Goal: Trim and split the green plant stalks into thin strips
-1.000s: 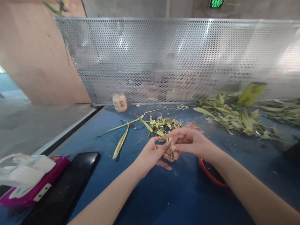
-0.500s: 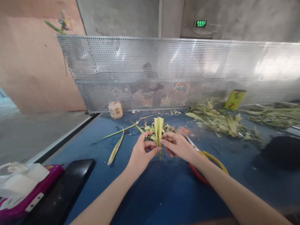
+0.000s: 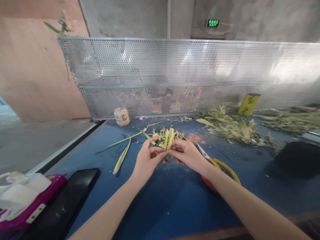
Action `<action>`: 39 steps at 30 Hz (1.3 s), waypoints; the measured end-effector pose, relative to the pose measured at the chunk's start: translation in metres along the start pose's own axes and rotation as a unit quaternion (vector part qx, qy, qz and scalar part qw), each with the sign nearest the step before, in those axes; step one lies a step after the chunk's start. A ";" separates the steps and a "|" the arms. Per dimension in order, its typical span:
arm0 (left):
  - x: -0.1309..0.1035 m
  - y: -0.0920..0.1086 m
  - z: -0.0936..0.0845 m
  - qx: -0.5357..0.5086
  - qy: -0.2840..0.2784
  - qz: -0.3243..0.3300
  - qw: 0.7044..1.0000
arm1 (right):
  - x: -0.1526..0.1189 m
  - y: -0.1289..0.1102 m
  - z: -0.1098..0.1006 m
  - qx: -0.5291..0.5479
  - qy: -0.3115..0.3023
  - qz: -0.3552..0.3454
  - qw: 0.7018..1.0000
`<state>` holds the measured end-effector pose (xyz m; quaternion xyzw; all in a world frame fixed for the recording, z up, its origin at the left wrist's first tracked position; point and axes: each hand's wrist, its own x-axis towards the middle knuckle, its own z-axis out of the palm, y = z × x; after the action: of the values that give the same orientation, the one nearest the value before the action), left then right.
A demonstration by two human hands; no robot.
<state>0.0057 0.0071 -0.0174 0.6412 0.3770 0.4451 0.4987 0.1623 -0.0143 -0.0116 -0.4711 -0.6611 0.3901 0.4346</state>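
Note:
Between both hands stands a small bundle of pale green leaf strips (image 3: 169,137), its tops spread apart. My left hand (image 3: 149,159) pinches its base between thumb and fingers from the left. From the right, my right hand (image 3: 186,152) grips the same base, its fingertips touching those of the left. The lower end of the bundle is mostly hidden by the fingers. Behind the hands lies a heap of cut leaf scraps (image 3: 157,135). Scissors (image 3: 203,151) with yellow and red handles lie partly under my right forearm.
On the blue table (image 3: 160,203) are a long leaf (image 3: 122,158), a twine-wrapped jar (image 3: 122,116), leaf piles (image 3: 232,128), a yellow-green can (image 3: 249,104), a black object (image 3: 298,160) and a black tray (image 3: 67,196). A perforated metal screen (image 3: 140,73) stands behind.
The strips' tops have spread apart and tilt slightly right. My hands have come together at the base, the right one moving lower and closer to the left. The view has shifted slightly.

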 end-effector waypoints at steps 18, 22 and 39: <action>0.007 -0.013 0.003 -0.076 0.026 -0.013 0.997 | -0.002 0.003 0.002 -0.036 -0.005 -0.098 0.995; 0.006 -0.009 0.006 -0.114 0.030 -0.013 0.993 | -0.003 0.003 0.005 -0.054 -0.007 -0.123 0.991; 0.004 -0.007 0.002 -0.114 0.011 -0.018 0.993 | 0.002 0.002 0.002 -0.113 0.072 -0.100 0.986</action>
<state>0.0090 0.0120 -0.0241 0.5686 0.3407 0.4833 0.5718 0.1606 -0.0117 -0.0140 -0.4753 -0.7117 0.2324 0.4622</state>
